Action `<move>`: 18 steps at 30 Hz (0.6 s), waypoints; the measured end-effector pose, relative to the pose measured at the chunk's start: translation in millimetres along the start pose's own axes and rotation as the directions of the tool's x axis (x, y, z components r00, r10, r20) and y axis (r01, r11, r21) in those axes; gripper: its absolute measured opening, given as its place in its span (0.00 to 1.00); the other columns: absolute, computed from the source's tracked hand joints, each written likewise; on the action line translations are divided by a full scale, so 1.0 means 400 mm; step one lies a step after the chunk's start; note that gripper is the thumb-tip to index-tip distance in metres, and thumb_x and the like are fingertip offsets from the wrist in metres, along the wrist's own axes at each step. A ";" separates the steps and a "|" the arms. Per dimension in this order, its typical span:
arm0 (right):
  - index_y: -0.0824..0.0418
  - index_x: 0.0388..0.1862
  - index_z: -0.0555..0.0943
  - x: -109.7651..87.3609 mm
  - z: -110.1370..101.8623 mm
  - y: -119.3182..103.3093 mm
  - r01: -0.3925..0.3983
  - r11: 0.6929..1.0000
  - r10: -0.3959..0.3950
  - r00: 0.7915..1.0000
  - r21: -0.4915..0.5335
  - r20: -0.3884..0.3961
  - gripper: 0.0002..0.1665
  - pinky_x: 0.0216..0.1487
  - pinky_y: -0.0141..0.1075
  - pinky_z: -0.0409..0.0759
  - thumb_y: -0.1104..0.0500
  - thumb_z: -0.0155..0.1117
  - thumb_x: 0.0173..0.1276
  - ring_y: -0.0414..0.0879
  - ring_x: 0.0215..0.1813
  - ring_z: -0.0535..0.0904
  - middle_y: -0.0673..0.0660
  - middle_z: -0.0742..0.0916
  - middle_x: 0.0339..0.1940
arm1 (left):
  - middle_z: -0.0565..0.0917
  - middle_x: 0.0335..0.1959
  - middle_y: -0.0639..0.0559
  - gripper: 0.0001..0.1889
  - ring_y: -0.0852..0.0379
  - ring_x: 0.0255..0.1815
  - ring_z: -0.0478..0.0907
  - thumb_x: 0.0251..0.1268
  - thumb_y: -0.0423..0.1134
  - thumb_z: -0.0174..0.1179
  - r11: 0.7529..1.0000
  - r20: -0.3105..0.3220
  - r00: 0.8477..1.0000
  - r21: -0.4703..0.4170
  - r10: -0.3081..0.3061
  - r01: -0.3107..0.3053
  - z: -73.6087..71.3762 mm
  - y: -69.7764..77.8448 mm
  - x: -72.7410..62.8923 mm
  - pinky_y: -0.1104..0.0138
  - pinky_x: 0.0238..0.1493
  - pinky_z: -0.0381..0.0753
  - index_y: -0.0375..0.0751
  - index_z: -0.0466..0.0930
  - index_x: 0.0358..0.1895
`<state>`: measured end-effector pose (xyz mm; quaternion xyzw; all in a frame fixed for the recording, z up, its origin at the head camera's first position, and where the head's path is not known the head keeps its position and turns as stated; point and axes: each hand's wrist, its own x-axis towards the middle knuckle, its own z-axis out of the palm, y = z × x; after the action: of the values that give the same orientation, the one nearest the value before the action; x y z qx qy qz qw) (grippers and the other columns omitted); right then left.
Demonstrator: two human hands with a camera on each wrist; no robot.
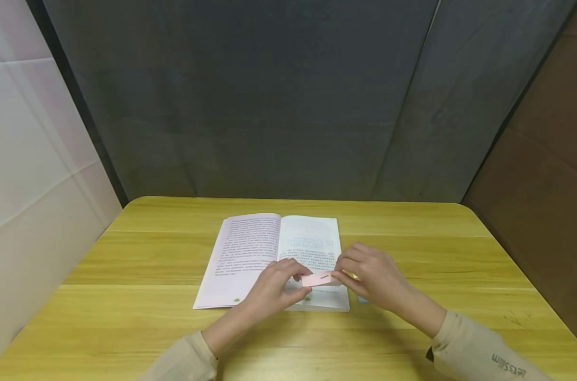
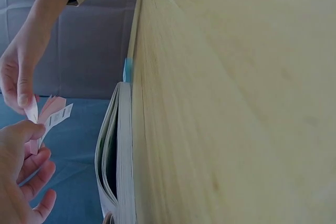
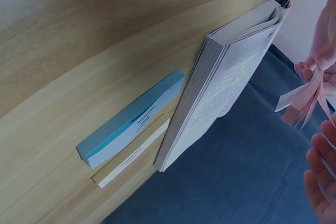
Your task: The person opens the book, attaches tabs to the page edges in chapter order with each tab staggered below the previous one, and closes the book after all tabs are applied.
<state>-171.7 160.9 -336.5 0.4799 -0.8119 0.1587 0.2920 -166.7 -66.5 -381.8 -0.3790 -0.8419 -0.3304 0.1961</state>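
A small pad of narrow pink sticky notes is held up over the right page of an open book. My left hand pinches one end between thumb and fingers. My right hand pinches the other end of a leaf. In the left wrist view, the leaves of the pad fan apart, and a white strip with dark print sticks out among them. In the right wrist view, the pad shows between both hands, with the right thumb out of frame.
Right of the book lie a blue pad and a thin pale yellow pad, side by side; in the head view my right hand mostly covers them. The wooden table has a dark cloth screen behind it.
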 end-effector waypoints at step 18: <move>0.52 0.20 0.76 0.035 -0.008 -0.023 -0.102 0.986 0.088 0.990 0.135 0.105 0.07 0.21 0.22 0.65 0.57 0.62 0.55 0.32 0.23 0.66 0.40 0.75 0.20 | 0.74 0.25 0.62 0.10 0.65 0.27 0.69 0.45 0.39 0.65 1.000 0.015 1.000 -0.012 -0.011 0.012 0.010 -0.001 0.000 0.72 0.30 0.68 0.44 0.78 0.33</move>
<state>-167.9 148.4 -325.5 0.4671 -0.8343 0.2052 0.2090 -167.2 -64.0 -384.6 -0.3779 -0.8434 -0.3339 0.1854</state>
